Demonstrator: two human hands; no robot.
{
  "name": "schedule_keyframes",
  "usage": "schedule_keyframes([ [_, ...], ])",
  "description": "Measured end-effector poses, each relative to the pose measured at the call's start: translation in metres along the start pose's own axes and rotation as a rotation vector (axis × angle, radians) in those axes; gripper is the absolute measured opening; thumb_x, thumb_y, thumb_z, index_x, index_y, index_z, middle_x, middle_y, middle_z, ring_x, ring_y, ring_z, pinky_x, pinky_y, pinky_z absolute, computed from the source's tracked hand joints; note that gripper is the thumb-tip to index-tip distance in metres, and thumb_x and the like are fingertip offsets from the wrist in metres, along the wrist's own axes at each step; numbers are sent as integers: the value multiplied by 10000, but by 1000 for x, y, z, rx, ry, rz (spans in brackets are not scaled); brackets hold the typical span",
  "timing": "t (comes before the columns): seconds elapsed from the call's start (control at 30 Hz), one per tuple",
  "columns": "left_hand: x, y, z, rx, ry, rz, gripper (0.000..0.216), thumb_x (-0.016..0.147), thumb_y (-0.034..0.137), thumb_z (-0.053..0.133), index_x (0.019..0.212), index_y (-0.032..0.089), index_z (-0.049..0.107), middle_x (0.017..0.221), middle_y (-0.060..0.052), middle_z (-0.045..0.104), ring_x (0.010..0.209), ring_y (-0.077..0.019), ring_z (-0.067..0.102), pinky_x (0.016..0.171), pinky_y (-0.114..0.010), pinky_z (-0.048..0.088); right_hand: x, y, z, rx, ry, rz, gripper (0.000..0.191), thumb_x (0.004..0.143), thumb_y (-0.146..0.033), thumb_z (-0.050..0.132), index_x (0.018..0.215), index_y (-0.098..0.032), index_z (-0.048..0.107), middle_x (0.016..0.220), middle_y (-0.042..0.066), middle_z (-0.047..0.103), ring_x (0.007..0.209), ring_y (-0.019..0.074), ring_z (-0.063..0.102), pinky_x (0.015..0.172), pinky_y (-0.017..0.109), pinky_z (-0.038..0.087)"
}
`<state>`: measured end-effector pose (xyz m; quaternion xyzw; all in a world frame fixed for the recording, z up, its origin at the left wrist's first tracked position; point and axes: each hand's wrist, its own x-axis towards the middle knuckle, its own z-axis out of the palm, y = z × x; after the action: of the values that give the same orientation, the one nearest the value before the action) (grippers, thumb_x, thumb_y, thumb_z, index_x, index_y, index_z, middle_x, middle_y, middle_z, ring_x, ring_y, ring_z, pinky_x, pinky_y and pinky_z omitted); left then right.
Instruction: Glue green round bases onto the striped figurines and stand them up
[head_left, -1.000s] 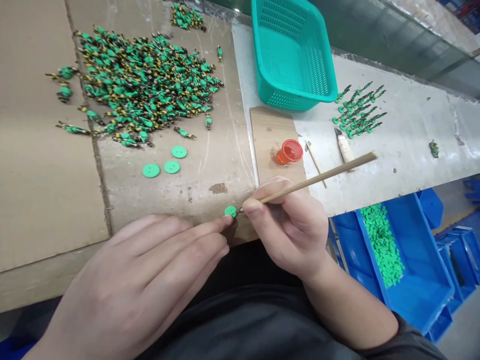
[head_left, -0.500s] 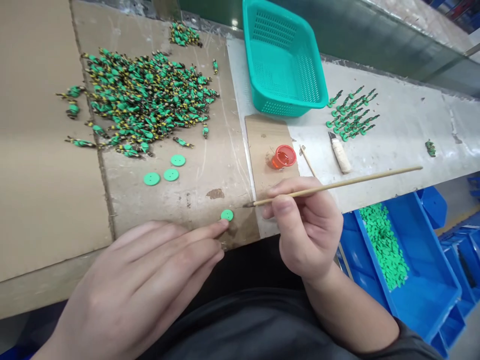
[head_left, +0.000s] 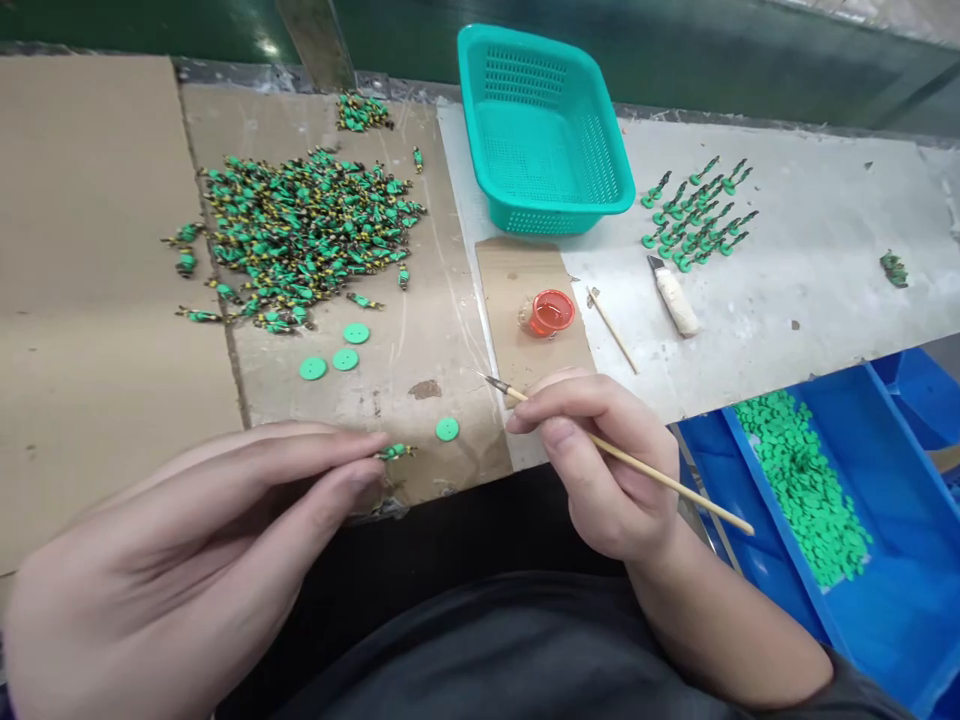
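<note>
My left hand (head_left: 187,540) pinches a small green-and-yellow striped piece (head_left: 395,452) between thumb and fingertips, low on the cardboard. My right hand (head_left: 600,460) holds a thin wooden paintbrush (head_left: 630,450) like a pen, its dark tip pointing up and left, touching nothing. A flat green two-hole button (head_left: 447,429) lies between my hands. Further up are several more green buttons (head_left: 345,359) and a heap of striped pieces (head_left: 300,235). Just above the brush tip stands a small red-filled cup (head_left: 550,313) on a cardboard scrap (head_left: 510,290).
A teal plastic basket (head_left: 540,130) stands at the back. On the grey surface (head_left: 810,200) lie a craft knife (head_left: 673,297), a thin stick (head_left: 611,328) and rows of green pieces (head_left: 694,215). A blue bin (head_left: 825,500) of green buttons sits at lower right.
My left hand has moved left, away from the button, and now holds a striped piece. The brush has turned, its handle swinging from upper right to lower right.
</note>
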<state>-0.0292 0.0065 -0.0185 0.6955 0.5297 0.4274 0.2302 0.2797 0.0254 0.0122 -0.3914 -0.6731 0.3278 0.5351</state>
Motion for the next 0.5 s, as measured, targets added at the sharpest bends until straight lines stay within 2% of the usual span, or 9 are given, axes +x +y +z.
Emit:
schedule_keyframes([
  [0.17, 21, 33, 18, 63, -60, -17, 166, 1061, 237, 890, 1184, 345, 919, 1146, 56, 906, 1028, -147, 834, 958, -257, 683, -3, 4, -7, 76, -7, 47, 277, 1173, -152, 663, 1390, -269, 789, 1134, 39, 888, 1024, 185, 858, 950, 360, 736],
  [0.23, 26, 45, 24, 61, -61, -20, 159, 1080, 208, 856, 1165, 331, 909, 1121, 49, 897, 1006, -133, 819, 933, -241, 667, 0, 5, -12, 88, -19, -11, 236, 1179, -158, 677, 1348, -257, 809, 1109, 39, 872, 1029, 181, 840, 958, 360, 724],
  [0.33, 29, 54, 28, 59, -61, -23, 135, 1089, 184, 825, 1099, 304, 886, 1075, 34, 888, 1003, -129, 812, 952, -241, 651, 5, 3, -18, 102, 19, -43, 129, 1176, -208, 715, 1172, -244, 839, 1099, 55, 830, 1078, 201, 809, 1001, 397, 714],
  [0.37, 29, 55, 29, 65, -65, -18, 131, 1090, 178, 818, 1085, 295, 876, 1063, 27, 886, 1003, -130, 811, 963, -246, 649, 6, 2, -19, 126, 39, -12, 118, 1173, -220, 724, 1143, -246, 835, 1083, 53, 825, 1056, 200, 808, 967, 390, 720],
  [0.43, 30, 57, 28, 82, -76, 2, 124, 1087, 165, 814, 1083, 280, 862, 1052, 15, 882, 990, -127, 808, 959, -245, 642, 7, 0, -21, 221, 63, 77, 148, 1162, -215, 741, 1276, -275, 813, 979, 16, 817, 904, 176, 809, 802, 333, 720],
  [0.5, 32, 57, 28, 92, -86, 27, 115, 1082, 164, 821, 1089, 273, 857, 1044, 15, 882, 967, -118, 806, 928, -229, 634, 8, -1, -23, 339, 64, 125, 420, 1136, -180, 766, 1527, -327, 720, 843, -50, 782, 720, 149, 775, 660, 281, 695],
])
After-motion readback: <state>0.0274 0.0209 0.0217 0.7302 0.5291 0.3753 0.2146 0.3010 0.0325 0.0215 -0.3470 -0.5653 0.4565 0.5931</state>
